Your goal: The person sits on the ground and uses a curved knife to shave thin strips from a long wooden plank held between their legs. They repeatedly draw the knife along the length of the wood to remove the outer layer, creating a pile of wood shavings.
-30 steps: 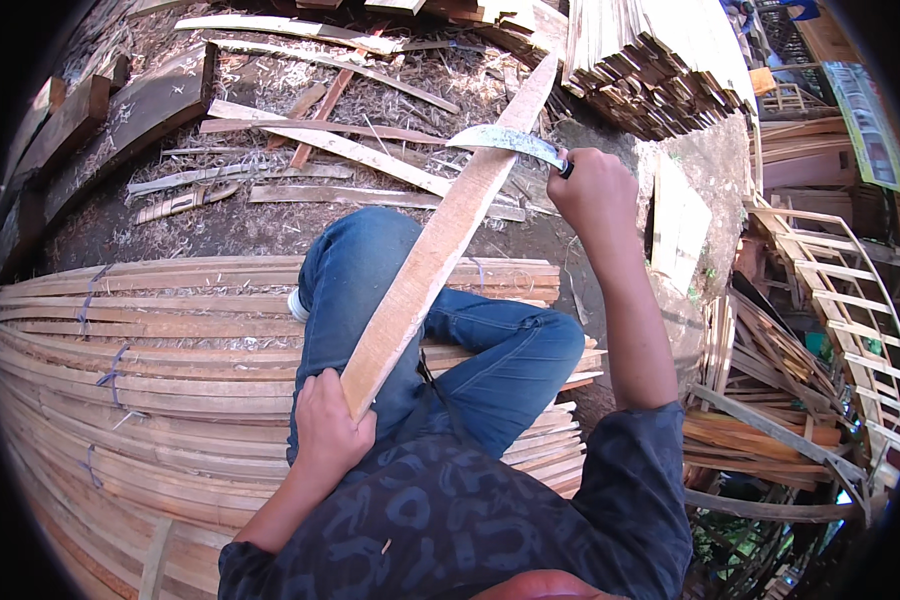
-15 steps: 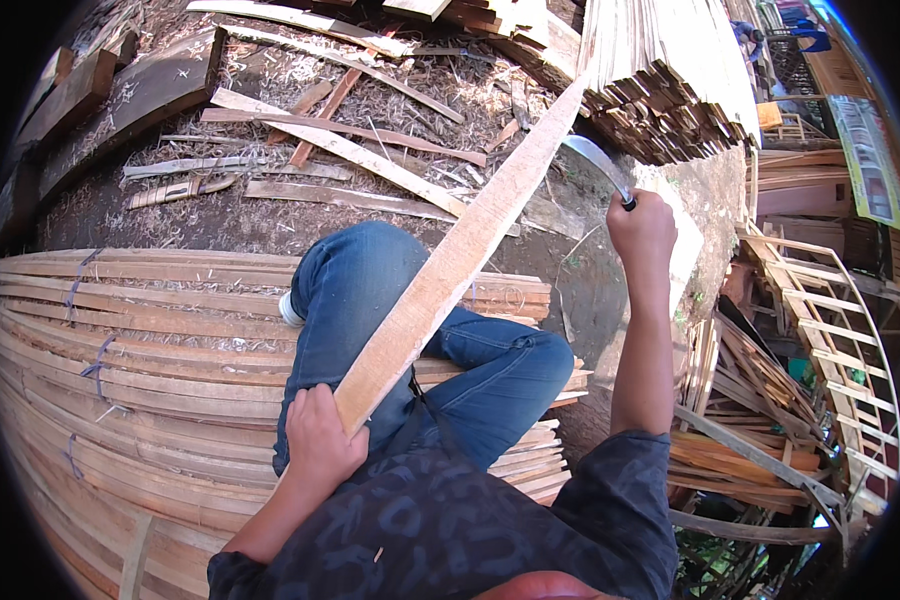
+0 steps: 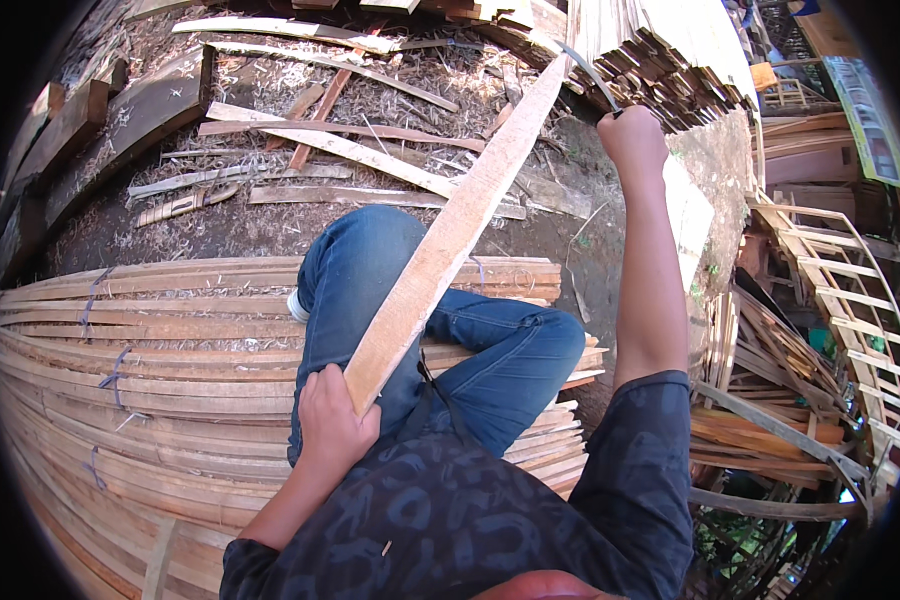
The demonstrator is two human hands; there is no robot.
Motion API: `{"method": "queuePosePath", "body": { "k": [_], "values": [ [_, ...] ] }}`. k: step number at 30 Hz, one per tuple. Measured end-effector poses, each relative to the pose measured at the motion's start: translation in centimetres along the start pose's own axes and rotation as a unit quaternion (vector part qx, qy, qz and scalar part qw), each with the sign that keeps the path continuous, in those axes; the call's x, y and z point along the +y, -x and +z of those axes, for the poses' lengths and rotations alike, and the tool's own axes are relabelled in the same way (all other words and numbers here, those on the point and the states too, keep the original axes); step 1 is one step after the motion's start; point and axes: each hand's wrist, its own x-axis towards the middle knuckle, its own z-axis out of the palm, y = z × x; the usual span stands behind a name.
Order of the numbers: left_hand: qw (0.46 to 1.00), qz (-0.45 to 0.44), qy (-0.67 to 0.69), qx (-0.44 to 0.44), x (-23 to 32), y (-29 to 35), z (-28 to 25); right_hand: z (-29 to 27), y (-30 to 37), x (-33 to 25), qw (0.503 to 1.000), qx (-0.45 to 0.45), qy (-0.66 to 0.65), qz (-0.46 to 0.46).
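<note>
A long, pale wooden slat (image 3: 454, 232) runs slantwise from my lap to the far pile, over my bent knee. Its near end is gripped by my left hand (image 3: 334, 420), fingers wrapped around the edge. Out to the far right, my right hand (image 3: 633, 142) is closed around the handle of a sickle (image 3: 592, 74). The thin curved blade reaches up and left, close beside the slat's far tip; whether it touches the wood I cannot tell. Most of the handle is hidden in my fist.
Bundled slats (image 3: 170, 375) tied with cord lie under and left of my legs. Beyond are loose offcuts (image 3: 340, 150) among shavings, and dark beams (image 3: 135, 125) at far left. A tall slat stack (image 3: 660, 75) stands ahead; a ladder-like wooden frame (image 3: 840, 290) is at right.
My right hand has moved the sickle farther away, up to the slat's far tip, with the arm straighter. The left hand keeps its hold; the whole view has shifted slightly.
</note>
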Motion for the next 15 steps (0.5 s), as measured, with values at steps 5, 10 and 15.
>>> {"method": "queuePosePath", "body": {
  "k": [5, 10, 15],
  "values": [
    [1.0, -0.008, 0.005, -0.008, -0.4, 0.0, 0.0, 2.2, -0.8, 9.3, 0.994, -0.071, -0.001, 0.087],
    [1.0, -0.013, 0.005, -0.019, -0.4, 0.4, -0.5, 11.2, 14.5, 10.5, 0.97, -0.101, -0.22, 0.024],
    [0.995, -0.041, 0.046, -0.084, -0.3, -0.2, -2.1, 17.0, 31.2, 7.2, 0.647, -0.279, -0.638, 0.309]
  ]
}}
